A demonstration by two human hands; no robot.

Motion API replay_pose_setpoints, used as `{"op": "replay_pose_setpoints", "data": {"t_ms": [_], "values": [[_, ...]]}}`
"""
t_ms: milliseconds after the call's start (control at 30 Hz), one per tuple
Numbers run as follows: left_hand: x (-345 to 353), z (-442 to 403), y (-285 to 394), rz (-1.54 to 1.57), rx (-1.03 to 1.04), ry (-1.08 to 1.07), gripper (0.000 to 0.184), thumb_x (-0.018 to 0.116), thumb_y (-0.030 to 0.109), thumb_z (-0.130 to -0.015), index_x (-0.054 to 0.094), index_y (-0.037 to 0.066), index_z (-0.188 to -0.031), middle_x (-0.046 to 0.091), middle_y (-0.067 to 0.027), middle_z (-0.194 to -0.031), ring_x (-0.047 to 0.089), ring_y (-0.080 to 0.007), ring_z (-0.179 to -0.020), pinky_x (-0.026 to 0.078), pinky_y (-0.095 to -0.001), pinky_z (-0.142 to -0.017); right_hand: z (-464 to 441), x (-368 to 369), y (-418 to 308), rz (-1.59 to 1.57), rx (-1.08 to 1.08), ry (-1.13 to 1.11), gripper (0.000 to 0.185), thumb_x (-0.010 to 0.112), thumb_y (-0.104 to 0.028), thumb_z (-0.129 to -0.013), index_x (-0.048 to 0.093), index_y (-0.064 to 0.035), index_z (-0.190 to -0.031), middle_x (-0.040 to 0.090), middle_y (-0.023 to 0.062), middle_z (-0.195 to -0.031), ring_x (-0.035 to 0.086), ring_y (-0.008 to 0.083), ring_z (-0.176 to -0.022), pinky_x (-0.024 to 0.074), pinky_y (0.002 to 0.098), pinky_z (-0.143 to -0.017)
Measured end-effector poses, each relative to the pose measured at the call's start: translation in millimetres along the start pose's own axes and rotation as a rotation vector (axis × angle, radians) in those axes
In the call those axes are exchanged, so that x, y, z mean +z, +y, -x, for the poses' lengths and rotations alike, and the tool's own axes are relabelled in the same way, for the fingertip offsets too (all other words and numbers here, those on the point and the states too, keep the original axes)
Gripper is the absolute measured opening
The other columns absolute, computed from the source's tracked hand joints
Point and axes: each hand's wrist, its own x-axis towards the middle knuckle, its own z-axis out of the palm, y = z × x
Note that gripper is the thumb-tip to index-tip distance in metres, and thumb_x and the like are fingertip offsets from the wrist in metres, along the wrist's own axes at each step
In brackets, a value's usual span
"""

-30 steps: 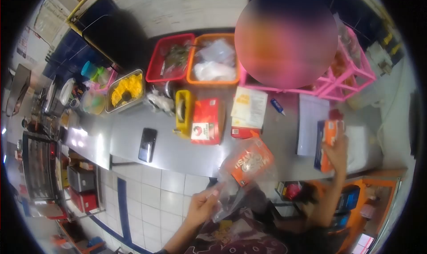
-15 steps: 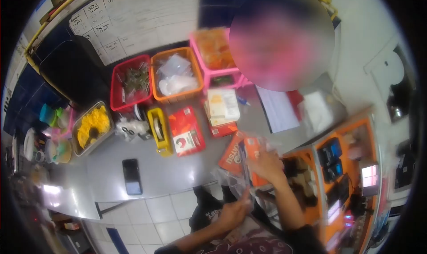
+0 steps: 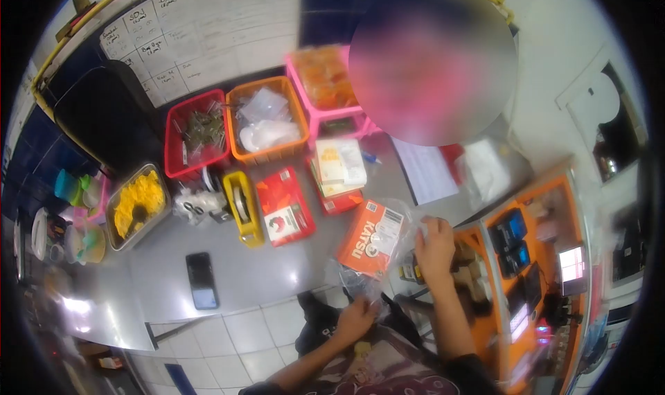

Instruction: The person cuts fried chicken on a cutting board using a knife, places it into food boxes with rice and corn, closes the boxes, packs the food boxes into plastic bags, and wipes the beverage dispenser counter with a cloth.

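An orange box marked KATSU (image 3: 361,251) sits inside a clear plastic bag (image 3: 404,237) at the table's front edge. Part of the box's top face is a white label with a barcode. My left hand (image 3: 357,319) is closed on the gathered near end of the bag, just below the box. On the other side, my right hand (image 3: 435,246) has its fingers curled at the bag's right edge, pinching the plastic. A red box with a white label (image 3: 286,208) lies left of the bag. Behind it, a cream-coloured carton (image 3: 339,165) rests on red boxes.
A yellow tape dispenser (image 3: 242,208), a phone (image 3: 201,281) and a metal tray of yellow food (image 3: 140,204) are on the table. Red (image 3: 173,149) and orange (image 3: 270,158) baskets stand behind. Another person is across the table. Orange shelving (image 3: 485,253) is at right.
My right hand has moved off the orange packaging to the bag's right edge. The KATSU box's face is now uncovered and turned more upright. My left hand has shifted slightly left and stays on the bag.
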Motion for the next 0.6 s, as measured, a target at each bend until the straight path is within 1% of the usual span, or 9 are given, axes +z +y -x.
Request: {"op": "replay_pose_setpoints", "data": {"t_ms": [67,133,233,300,367,400,467,533,600], "values": [[14.9,-22.3,-3.3,-0.126,0.003,-0.088,0.034,0.061,0.030,-0.093,0.058,-0.003,-0.102,0.065,-0.0265,-0.088,0.066,-0.0411,-0.081,0.050,-0.0432,-0.071,-13.9,10.9,17.1,-0.274,0.061,-0.057,0.029,0.066,-0.013,-0.089,0.056,-0.0099,-0.116,0.061,0.0106,-0.089,0.062,0.0265,-0.076,0.0516,0.0369,-0.069],[29.3,-40.7,-7.1,-0.027,0.237,0.121,0.031,0.059,0.027,-0.093,0.059,-0.003,-0.103,0.063,-0.0296,-0.089,0.064,-0.0463,-0.087,0.049,-0.0462,-0.074,-40.8,2.1,21.2,-1.175,0.256,-0.090,0.031,0.059,-0.002,-0.090,0.050,-0.0105,-0.118,0.062,0.0059,-0.090,0.058,0.0150,-0.075,0.0496,0.0309,-0.067],[18.3,-38.2,9.9,-0.001,0.137,0.313,0.028,0.057,0.022,-0.092,0.060,-0.003,-0.105,0.063,-0.0285,-0.090,0.065,-0.0459,-0.087,0.049,-0.0460,-0.074,-79.2,-27.7,14.0,-1.516,0.479,-0.329,0.037,0.056,0.001,-0.091,0.044,-0.0097,-0.125,0.061,0.0028,-0.089,0.057,0.0085,-0.078,0.0458,0.0249,-0.065],[12.7,-32.9,13.4,-0.040,0.064,0.321,0.028,0.057,0.023,-0.094,0.059,-0.004,-0.103,0.064,-0.0284,-0.091,0.065,-0.0455,-0.086,0.050,-0.0447,-0.073,-94.5,-24.6,15.4,-1.546,0.539,-0.457,0.036,0.055,0.001,-0.091,0.045,-0.0090,-0.125,0.057,0.0012,-0.082,0.055,0.0078,-0.074,0.0420,0.0231,-0.061],[-1.4,-13.6,52.2,-0.198,-0.044,-0.102,0.032,0.058,0.027,-0.097,0.060,-0.004,-0.101,0.066,-0.0241,-0.088,0.068,-0.0381,-0.081,0.051,-0.0422,-0.071,-105.4,-16.1,24.5,-1.281,0.389,-0.740,0.036,0.056,-0.001,-0.092,0.046,-0.0090,-0.126,0.053,-0.0012,-0.075,0.051,0.0068,-0.068,0.0379,0.0222,-0.057],[-8.0,-5.3,74.4,-0.205,-0.066,-0.086,0.032,0.058,0.027,-0.097,0.060,-0.004,-0.101,0.066,-0.0241,-0.088,0.068,-0.0381,-0.081,0.051,-0.0422,-0.071,-115.9,-27.5,23.4,-1.347,0.362,-0.839,0.035,0.056,-0.003,-0.093,0.046,-0.0087,-0.126,0.051,-0.0025,-0.069,0.047,0.0069,-0.061,0.0367,0.0234,-0.054],[-21.3,9.9,119.4,0.204,0.309,-0.204,0.037,0.059,0.033,-0.099,0.063,-0.003,-0.096,0.068,-0.0179,-0.082,0.068,-0.0291,-0.077,0.053,-0.0392,-0.068,-134.8,-36.0,21.3,-1.477,0.330,-0.942,0.035,0.056,-0.004,-0.093,0.047,-0.0082,-0.127,0.050,-0.0026,-0.068,0.046,0.0071,-0.057,0.0370,0.0235,-0.054],[-34.6,15.1,143.1,0.687,0.122,0.127,0.033,0.059,0.032,-0.100,0.063,0.000,-0.094,0.068,-0.0128,-0.082,0.065,-0.0220,-0.072,0.052,-0.0362,-0.064,-150.9,-24.0,15.3,-1.604,0.273,-1.066,0.035,0.056,-0.004,-0.094,0.047,-0.0077,-0.127,0.049,-0.0027,-0.066,0.045,0.0073,-0.053,0.0373,0.0236,-0.054],[-39.9,-15.7,170.2,1.008,0.049,0.672,0.023,0.061,0.025,-0.098,0.061,0.002,-0.096,0.063,-0.0087,-0.084,0.059,-0.0173,-0.065,0.048,-0.0325,-0.057,-153.8,1.2,3.6,-1.589,0.126,-1.156,0.036,0.055,-0.003,-0.093,0.048,-0.0060,-0.128,0.048,-0.0020,-0.061,0.046,0.0080,-0.050,0.0399,0.0235,-0.052]]}}
